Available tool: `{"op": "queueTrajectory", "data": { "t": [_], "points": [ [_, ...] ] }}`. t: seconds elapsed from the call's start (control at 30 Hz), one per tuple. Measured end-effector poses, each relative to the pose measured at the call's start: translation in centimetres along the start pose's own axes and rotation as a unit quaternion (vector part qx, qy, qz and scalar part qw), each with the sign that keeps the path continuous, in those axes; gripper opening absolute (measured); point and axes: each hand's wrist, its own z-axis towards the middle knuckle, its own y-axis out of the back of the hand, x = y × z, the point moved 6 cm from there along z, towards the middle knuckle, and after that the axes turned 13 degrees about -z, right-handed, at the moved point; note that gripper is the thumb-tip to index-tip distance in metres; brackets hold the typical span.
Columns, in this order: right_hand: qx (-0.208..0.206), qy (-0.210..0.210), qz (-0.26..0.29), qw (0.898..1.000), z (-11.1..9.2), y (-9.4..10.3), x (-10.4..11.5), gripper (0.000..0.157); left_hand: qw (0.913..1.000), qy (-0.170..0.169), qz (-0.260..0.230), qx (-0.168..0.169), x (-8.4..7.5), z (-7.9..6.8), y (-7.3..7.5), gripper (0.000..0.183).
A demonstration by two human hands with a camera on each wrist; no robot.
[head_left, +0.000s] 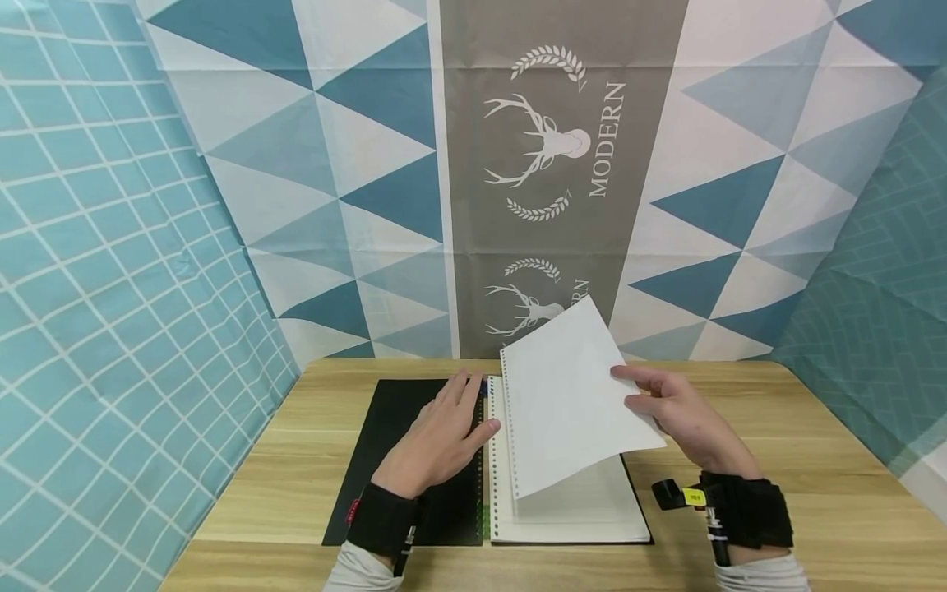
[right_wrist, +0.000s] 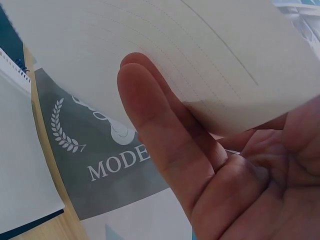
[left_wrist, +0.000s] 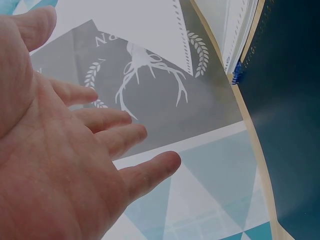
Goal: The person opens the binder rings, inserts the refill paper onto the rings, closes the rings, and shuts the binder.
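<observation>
A white sheet of paper, with a row of small holes down its left edge, is raised and tilted above a loose-leaf notebook. My right hand pinches the sheet at its right edge; the right wrist view shows faint ruled lines on the sheet. The notebook lies open, its black cover to the left and a stack of punched pages to the right. Over the cover, near the binding, my left hand has its fingers extended and holds nothing. In the left wrist view its palm shows.
The notebook lies on a wooden table. A patterned backdrop with triangles and deer heads rises behind the table's far edge. Blue tiled-pattern cloth hangs on the left. Each wrist wears a black strap.
</observation>
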Motion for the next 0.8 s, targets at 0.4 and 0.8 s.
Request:
{"op": "queueTrajectory", "data": {
  "t": [0.4, 0.8],
  "points": [
    [0.001, 0.004, 0.002, 1.0, -0.08, -0.18, 0.3, 0.056, 1.0, 0.004, -0.003, 0.002, 0.07, -0.12, 0.04, 0.078],
    [-0.004, 0.01, -0.011, 1.0, 0.03, -0.86, 0.95, 0.054, 1.0, -0.004, -0.002, 0.004, 0.17, -0.04, -0.04, 0.079]
  ]
}}
